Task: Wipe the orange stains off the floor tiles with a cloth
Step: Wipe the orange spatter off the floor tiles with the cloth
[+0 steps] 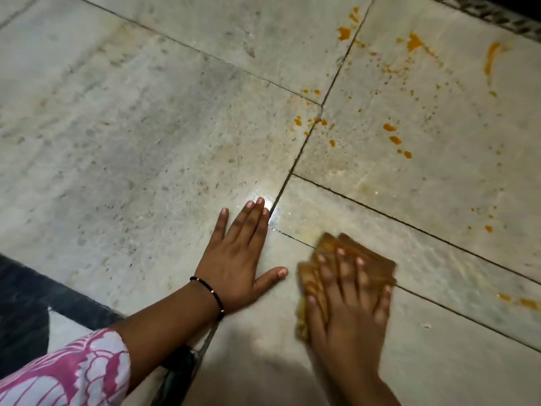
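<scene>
Floor tiles [146,127] w/ orange stains [392,133]; cloth [366,262] under rt hand [348,300].

Right hand [348,291] presses flat on a folded, orange-stained brownish cloth [366,259], kinda blurry. Left hand [240,259] sits palm-down just beside it on the pale grey stone floor tiles [131,127]. Orange splatter stains [392,133] farther up.

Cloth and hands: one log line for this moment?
right hand presses cloth flat | left hand braced on floor | orange stains remain
</scene>
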`<state>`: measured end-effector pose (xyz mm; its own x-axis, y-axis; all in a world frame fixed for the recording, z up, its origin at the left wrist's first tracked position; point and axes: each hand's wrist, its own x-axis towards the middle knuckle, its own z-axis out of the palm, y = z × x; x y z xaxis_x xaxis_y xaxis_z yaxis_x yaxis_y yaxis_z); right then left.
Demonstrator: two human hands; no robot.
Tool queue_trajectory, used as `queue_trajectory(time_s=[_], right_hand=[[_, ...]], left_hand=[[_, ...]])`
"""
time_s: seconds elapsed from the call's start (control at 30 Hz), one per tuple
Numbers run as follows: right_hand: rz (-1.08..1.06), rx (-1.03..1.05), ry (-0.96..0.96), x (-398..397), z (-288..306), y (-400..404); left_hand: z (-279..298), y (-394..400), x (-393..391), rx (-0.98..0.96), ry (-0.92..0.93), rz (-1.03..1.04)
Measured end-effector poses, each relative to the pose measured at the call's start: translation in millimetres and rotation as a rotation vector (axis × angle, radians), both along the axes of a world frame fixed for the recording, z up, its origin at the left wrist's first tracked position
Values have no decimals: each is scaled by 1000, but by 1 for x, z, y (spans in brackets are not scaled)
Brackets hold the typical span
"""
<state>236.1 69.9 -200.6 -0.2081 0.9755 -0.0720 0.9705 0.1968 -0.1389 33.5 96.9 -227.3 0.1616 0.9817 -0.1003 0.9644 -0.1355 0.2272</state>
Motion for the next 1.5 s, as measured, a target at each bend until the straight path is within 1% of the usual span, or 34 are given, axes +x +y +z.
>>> queue_trajectory(time_s=[0.07, 0.1, 0.17, 0.2, 0.23, 0.27, 0.37, 0.4, 0.43, 0.47, 0.53, 0.6, 0.67, 0.73, 0.8, 0.9, 0.93, 1.0, 1.07, 1.13, 1.23, 1.3, 1.37, 1.4, 1.43, 1.5], right_hand=[[85, 1, 18, -22, -2, 34], [80, 0, 26, -28, -2, 59], [-60, -10, 39, -32, -2, 109], [-130, -11, 40, -31, -4, 125], [-155, -9, 34, -30, -4, 130], [-109, 1, 25, -29, -3, 125], [254, -35, -8, -5, 2, 69], [325, -44, -26, 12, 1, 46], [334, -47, -32, 32, 1, 28], [278, -51, -25, 50, 3, 14], [48, -54, 17, 75, 8, 12], [-144, -41, 23, 81, 9, 37], [-230, -31, 9, 72, 7, 78], [-253, -29, -18, 45, 4, 115], [-165, -32, -14, 8, -1, 119], [47, 9, -7, -25, -1, 67], [91, 1, -1, -22, 0, 43], [107, -19, 1, 5, 0, -2], [17, -42, -8, 42, 3, -27], [-124, -68, -23, 71, 8, -18], [-285, -57, -42, 89, 7, 46], [-341, -61, -63, 84, 3, 101], [-295, -90, -119, 63, -1, 135], [-219, -90, -132, 50, -1, 139], [-106, -70, -135, 38, -1, 134], [186, -31, -120, 28, 2, 102]], left_hand=[[-1, 0, 0, 22, 6, -5], [-1, 0, -1, 30, 7, -3], [-1, 1, -2, 29, 5, 1], [0, 1, -1, 24, 5, 4], [1, 1, -1, 18, 7, 5], [1, 1, 0, 14, 7, 6], [2, 1, 1, 16, 2, 19], [2, 1, 1, 16, -1, 18], [2, 1, 1, 16, -5, 19], [1, 1, 0, 14, -9, 22], [1, 1, 0, 6, -15, 24], [1, 1, -1, 6, -17, 23], [0, 1, -1, 7, -15, 19], [1, 1, 0, 3, -14, 18], [1, 1, 0, -3, -3, 18], [2, 1, -1, -6, 8, 11], [2, 2, -1, -5, 6, 6], [2, 2, -1, 6, 2, 3], [2, 1, 0, 16, -4, 10], [2, 0, 1, 19, -13, 17], [2, 0, 1, 20, -7, 22], [2, 1, 1, 15, -5, 19], [2, 1, 1, 12, -6, 20], [2, 2, 1, 9, -3, 21], [3, 1, 1, 4, 0, 24], [2, 2, 2, 0, 4, 32]])
